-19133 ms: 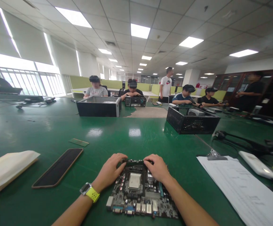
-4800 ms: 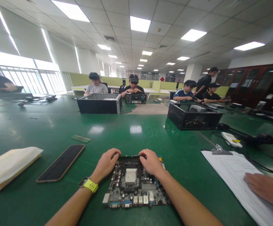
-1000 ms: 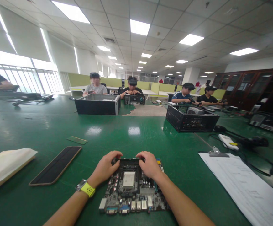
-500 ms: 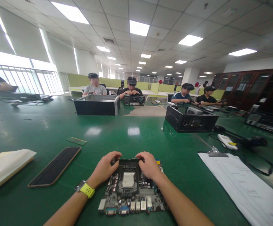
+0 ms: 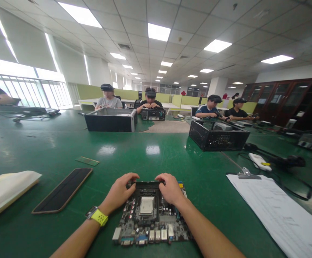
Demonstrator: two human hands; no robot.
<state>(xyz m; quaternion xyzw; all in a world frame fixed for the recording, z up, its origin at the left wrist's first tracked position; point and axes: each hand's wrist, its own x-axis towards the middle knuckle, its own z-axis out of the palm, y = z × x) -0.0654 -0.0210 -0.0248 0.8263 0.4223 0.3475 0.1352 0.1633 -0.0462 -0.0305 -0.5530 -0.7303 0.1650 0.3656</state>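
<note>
At the far edge of the motherboard (image 5: 150,223), the left hand (image 5: 120,191) and right hand (image 5: 171,190) curl their fingers (image 5: 131,175); whether they grip is unclear. A clipboard (image 5: 248,175) lies right of it.

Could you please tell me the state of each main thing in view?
Motherboard: lying flat, ports facing the wearer.
Processor: bare, no cooler.
Left hand, right hand: curled at the motherboard's far edge.
Watch: strapped on.
Phone-like slab: flat, dark face up.
Green strip: lying flat.
Clipboard: clip shut over papers.
Left case: open-topped.
Right case: open-topped.
</note>
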